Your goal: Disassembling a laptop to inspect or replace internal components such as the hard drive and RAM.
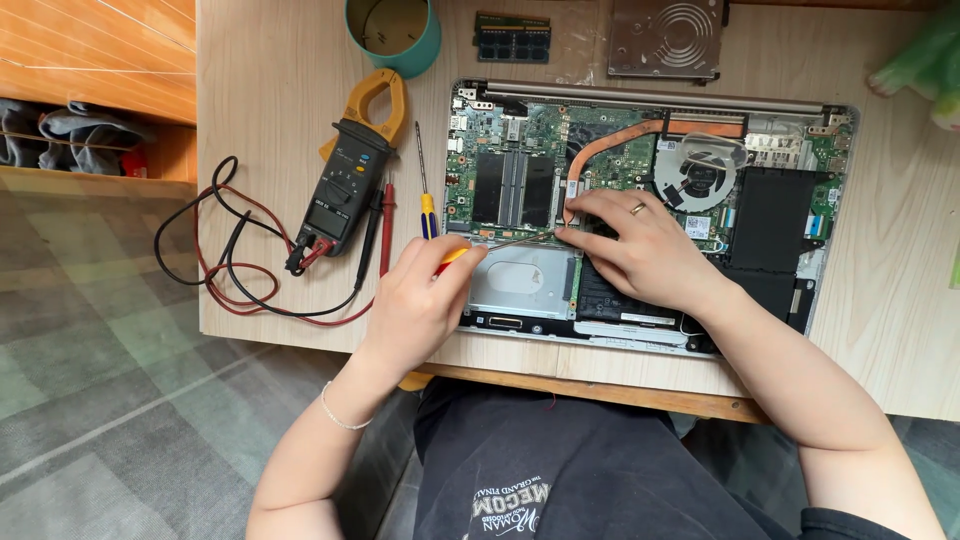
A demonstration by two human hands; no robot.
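An opened laptop [790,290] lies on the wooden table [270,100] with its circuit board, copper heat pipe, fan [700,172] and black battery exposed. My left hand [418,300] grips a screwdriver [500,243] with an orange handle; its thin shaft points right, and the tip meets the board just above the silver drive [525,282]. My right hand [640,245], a ring on one finger, rests on the board and battery, with its fingertips at the screwdriver tip.
A yellow and black clamp meter [350,170] with red and black leads lies left of the laptop. Beside it lies a second screwdriver [424,190]. At the back stand a teal cup [393,32], a memory module [512,38] and a bare hard drive [665,35].
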